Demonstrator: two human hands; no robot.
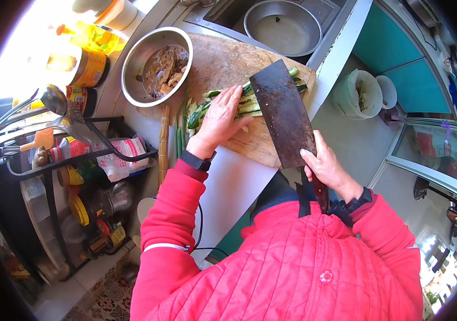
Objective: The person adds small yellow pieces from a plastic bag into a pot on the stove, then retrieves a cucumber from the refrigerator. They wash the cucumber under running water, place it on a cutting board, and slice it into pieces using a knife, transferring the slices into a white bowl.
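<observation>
My left hand lies across a pile of smashed cucumbers, its fingers stretched out and thumb spread to the near side. Part of the pile is hidden under that hand. In my right hand is the wooden handle of a cleaver. Its broad dark blade covers the right part of the cucumbers, with a few green ends showing past it. Whether the blade touches them I cannot tell. Beneath everything is a worn wooden cutting board.
A steel bowl of soaked brown food overlaps the board's left end. Near it lie green scallions and a bamboo brush. A metal basin stands at the sink. A waste bucket is right, a condiment rack left.
</observation>
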